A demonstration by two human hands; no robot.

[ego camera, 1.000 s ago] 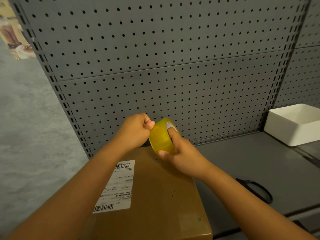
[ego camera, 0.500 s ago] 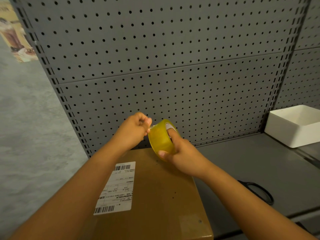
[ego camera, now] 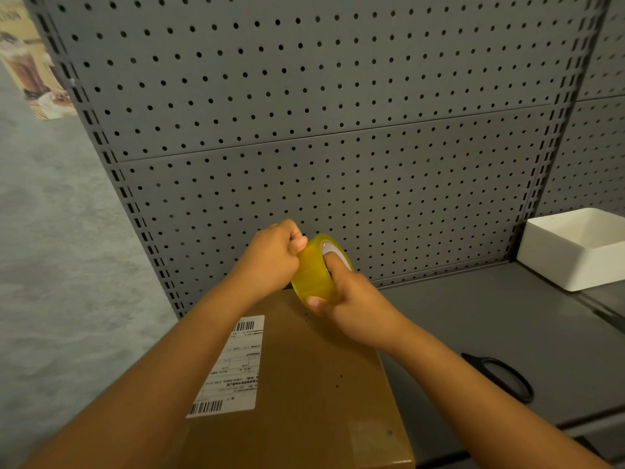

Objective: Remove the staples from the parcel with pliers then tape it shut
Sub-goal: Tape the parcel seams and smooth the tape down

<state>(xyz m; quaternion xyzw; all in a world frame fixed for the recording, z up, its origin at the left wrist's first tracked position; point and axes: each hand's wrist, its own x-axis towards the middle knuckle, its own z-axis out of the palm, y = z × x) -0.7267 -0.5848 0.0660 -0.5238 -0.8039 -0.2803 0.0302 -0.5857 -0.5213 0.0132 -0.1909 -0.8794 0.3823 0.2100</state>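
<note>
Two bare hands are working above the far end of the parcel lying toward 6 o'clock: the right hand is gripping the tape roll with a finger through its core to steady it, while at its 9 o'clock the left hand, fingers curled, is pinching at the roll's rim, apparently to free the tape end.

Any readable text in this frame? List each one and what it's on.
Label on the box: two barcodes and rows of small print, too small and blurred to read.
Poster at top left: letters that look like "TION" at its cut-off top edge, the rest out of frame or blurred.
Tape roll, white bin: no text visible.
</note>
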